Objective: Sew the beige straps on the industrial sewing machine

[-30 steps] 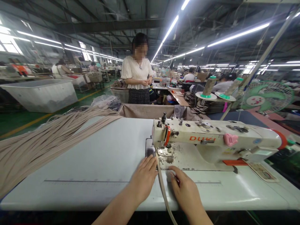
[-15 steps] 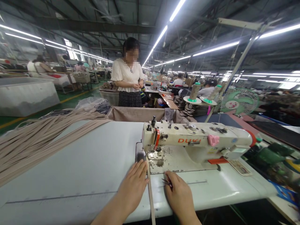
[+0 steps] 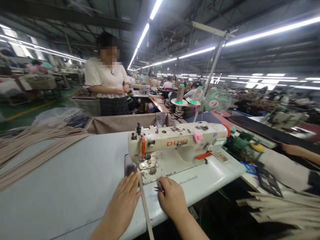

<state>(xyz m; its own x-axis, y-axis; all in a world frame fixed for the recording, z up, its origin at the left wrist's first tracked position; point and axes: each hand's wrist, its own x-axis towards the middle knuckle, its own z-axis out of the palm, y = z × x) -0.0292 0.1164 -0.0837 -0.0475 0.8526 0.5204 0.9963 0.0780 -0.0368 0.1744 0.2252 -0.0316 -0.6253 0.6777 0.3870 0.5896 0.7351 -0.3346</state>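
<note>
A narrow beige strip (image 3: 145, 210) runs from under the needle area of the white sewing machine (image 3: 172, 141) down over the table's front edge. My left hand (image 3: 126, 195) lies flat with fingers stretched out, beside the strip and touching its left side near the presser foot. To the right of the strip, my right hand (image 3: 171, 196) is curled round small dark thread snips (image 3: 159, 189), their points showing on its left side. It rests on the pale table (image 3: 75, 186), in front of the machine bed.
Beige strips (image 3: 37, 146) are piled at the table's left. Behind the machine is a fabric-lined bin (image 3: 120, 122); a person (image 3: 110, 80) stands beyond it. Thread cones (image 3: 180, 94) and a green fan (image 3: 217, 100) are behind. Another person's arm (image 3: 300, 152) reaches in at right.
The view has turned right, so the machine and both hands appear further left. Another person's arm and more beige strips have come into view at right. Both hands keep nearly the same pose.
</note>
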